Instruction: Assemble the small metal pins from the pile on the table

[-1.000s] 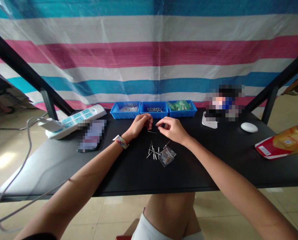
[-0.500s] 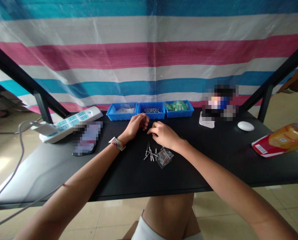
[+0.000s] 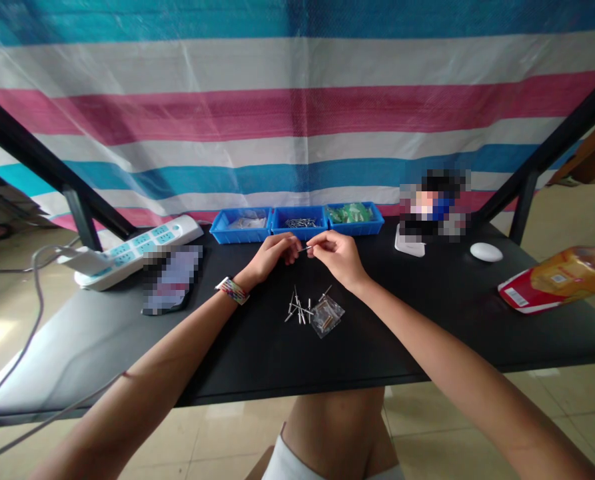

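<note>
In front of the blue bins, my right hand pinches a thin metal blind rivet between thumb and forefinger. The rivet points left towards my left hand, whose fingers are curled in close to its end. What those curled fingers hold, if anything, is hidden. Nearer to me on the black table lies a loose pile of blind rivets. Against its right side is a small clear plastic bag with brownish pieces inside, and another rivet lies at the bag's top edge.
Three blue bins hold clear bags, metal rivets and green packets. At left are a power strip and a blurred phone. A white oval object and a lying bottle are at right.
My right hand has lifted and turned up, and a rivet now shows between its fingertips. My left hand stays nearly in place. The rivet by the bag's top edge is uncovered.
</note>
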The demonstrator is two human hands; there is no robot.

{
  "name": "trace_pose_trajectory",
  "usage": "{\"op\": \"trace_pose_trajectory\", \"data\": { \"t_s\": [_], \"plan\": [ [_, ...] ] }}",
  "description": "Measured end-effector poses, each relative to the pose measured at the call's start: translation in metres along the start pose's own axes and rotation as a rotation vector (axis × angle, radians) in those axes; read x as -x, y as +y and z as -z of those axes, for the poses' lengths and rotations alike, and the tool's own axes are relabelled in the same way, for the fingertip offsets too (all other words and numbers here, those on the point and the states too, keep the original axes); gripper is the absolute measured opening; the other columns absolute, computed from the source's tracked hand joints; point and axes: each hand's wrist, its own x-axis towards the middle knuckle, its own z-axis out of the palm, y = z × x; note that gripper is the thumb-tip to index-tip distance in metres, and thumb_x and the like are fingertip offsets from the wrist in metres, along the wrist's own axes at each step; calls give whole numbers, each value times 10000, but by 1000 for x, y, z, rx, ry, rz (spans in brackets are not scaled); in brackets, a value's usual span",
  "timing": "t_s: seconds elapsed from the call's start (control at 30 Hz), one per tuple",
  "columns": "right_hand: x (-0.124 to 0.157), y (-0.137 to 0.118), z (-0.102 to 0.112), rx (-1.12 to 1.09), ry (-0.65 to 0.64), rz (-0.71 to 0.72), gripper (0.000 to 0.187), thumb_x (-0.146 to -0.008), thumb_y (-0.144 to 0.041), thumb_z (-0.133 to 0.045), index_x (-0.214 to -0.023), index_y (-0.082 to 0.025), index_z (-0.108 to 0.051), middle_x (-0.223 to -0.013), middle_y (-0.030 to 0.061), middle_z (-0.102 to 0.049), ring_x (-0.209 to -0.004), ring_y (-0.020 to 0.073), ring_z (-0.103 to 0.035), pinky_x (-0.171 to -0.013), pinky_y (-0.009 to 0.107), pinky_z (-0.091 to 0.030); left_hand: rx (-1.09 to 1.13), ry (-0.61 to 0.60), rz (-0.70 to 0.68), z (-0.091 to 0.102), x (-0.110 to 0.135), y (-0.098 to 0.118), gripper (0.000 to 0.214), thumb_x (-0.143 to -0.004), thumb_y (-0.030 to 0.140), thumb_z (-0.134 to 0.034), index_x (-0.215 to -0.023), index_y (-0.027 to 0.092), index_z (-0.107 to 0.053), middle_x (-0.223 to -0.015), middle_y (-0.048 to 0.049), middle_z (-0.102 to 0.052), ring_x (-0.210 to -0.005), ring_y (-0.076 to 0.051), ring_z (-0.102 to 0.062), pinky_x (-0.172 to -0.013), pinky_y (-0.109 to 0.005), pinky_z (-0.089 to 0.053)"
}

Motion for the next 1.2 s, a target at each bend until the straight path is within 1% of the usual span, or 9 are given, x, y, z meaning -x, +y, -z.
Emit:
{"op": "trace_pose_trajectory", "data": {
  "t_s": [0.1,0.33,0.43,0.63,0.77,0.87,0.93,1.07,1.2],
  "plan": [
    [-1,10,-1,-140,9,-97,93,-771,-271,-738,-831,-200,-731,-832,36,-763,-831,227,-783,-867,402,-640,-60,-36,-22,0,1,2,348,-905,481,-691,-854,138,-722,-737,-40,-676,-627,-133,-607,-600,-239,-484],
    [-3,14,2,-153,31,-107,105,-755,-273,-759,-816,-193,-728,-825,30,-762,-815,221,-791,-854,396,-658,-15,-1,-32,0,1,0,297,-876,439,-723,-844,145,-697,-752,-33,-677,-623,-128,-613,-584,-231,-482],
    [-3,15,2,-179,29,-116,144,-751,-296,-779,-834,-189,-730,-807,18,-751,-787,212,-782,-819,386,-671,-41,12,-44,0,0,-1,336,-885,476,-728,-824,148,-690,-712,-20,-658,-600,-119,-597,-575,-225,-479],
    [-2,17,1,-164,38,-83,187,-753,-329,-805,-851,-193,-722,-788,6,-727,-714,190,-751,-727,349,-665,-135,51,-54,-3,-1,-1,512,-925,630,-682,-762,145,-711,-627,-15,-628,-551,-110,-559,-556,-226,-468],
    [-2,16,2,-95,27,-75,279,-790,-450,-811,-848,-194,-718,-755,13,-721,-678,186,-731,-683,337,-656,-128,55,-45,-3,0,-1,550,-926,654,-673,-728,143,-711,-603,-20,-625,-540,-110,-550,-549,-227,-458],
    [-2,16,4,-44,33,-80,398,-813,-580,-793,-829,-191,-707,-712,18,-703,-643,192,-720,-606,317,-633,-67,52,-30,-3,0,0,517,-943,614,-659,-741,139,-698,-604,-21,-623,-545,-115,-565,-552,-227,-461],
    [-3,16,5,-15,48,-79,446,-821,-628,-777,-814,-188,-701,-694,23,-698,-610,192,-709,-569,309,-615,-11,45,-29,-3,1,0,445,-931,561,-686,-784,140,-690,-632,-18,-634,-560,-120,-584,-552,-226,-466],
    [-2,17,6,43,71,-80,485,-837,-666,-748,-806,-185,-708,-712,43,-725,-566,189,-692,-553,314,-595,30,25,-56,-2,2,1,315,-866,447,-772,-841,154,-657,-682,-2,-651,-578,-117,-597,-556,-218,-471],
    [-2,16,7,63,43,-86,474,-845,-659,-742,-806,-188,-713,-731,50,-735,-573,198,-695,-548,320,-590,9,23,-81,-1,1,0,304,-894,432,-747,-813,163,-631,-684,2,-641,-584,-117,-600,-567,-221,-484]
  ]
}}
